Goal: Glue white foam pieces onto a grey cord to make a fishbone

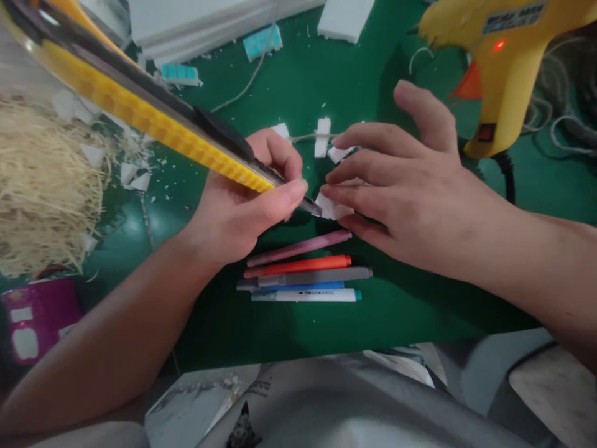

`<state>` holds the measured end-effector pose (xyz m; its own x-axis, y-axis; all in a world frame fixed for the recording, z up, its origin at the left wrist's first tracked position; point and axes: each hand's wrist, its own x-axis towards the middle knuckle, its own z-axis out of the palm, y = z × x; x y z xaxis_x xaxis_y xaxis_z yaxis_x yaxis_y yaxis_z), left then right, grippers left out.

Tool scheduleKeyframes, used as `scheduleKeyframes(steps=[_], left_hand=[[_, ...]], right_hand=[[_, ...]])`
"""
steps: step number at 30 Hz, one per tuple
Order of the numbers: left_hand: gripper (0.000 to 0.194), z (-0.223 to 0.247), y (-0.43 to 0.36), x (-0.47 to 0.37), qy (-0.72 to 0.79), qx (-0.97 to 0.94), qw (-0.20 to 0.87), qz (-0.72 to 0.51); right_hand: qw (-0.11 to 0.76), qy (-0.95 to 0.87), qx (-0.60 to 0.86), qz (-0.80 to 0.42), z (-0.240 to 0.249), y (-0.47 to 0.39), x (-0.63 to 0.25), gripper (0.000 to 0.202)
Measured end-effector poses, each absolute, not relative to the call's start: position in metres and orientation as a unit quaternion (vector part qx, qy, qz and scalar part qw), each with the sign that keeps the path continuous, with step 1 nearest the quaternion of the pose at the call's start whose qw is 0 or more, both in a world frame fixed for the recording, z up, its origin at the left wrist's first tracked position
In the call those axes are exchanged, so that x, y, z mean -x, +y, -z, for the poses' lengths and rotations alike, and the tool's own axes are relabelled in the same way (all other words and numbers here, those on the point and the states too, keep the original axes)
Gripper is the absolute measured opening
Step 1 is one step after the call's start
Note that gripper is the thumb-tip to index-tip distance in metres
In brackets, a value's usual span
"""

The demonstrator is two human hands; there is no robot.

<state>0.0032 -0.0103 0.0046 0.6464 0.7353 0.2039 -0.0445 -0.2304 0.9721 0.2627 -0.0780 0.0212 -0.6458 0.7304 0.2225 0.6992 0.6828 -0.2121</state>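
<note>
My left hand [242, 211] is closed around a yellow and black utility knife [181, 140], which slants down to the right across the view. The blade tip meets the edge of a small white foam piece [332, 206]. Thumb and index finger of my right hand [405, 180] grip that piece against the green table, while its little finger sticks out away from the others. Part of the piece is hidden under the fingers. Just beyond lie several small white foam bits [321, 138] along a thin cord [308, 136].
Several marker pens [308, 269] lie in front of my hands. A yellow hot glue gun [504, 68] with a lit red light stands at the right. Straw shreds [46, 186] and a magenta device [41, 317] are at the left. White foam boards [200, 25] lie at the back.
</note>
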Motion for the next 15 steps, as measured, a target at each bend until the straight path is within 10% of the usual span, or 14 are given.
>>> scheduleKeyframes(steps=[15], left_hand=[[0.052, -0.0045, -0.0058, -0.0068, 0.221, -0.765, 0.517, -0.314]], right_hand=[[0.146, -0.910, 0.387, -0.032, -0.0208, -0.0782, -0.2628, 0.042]])
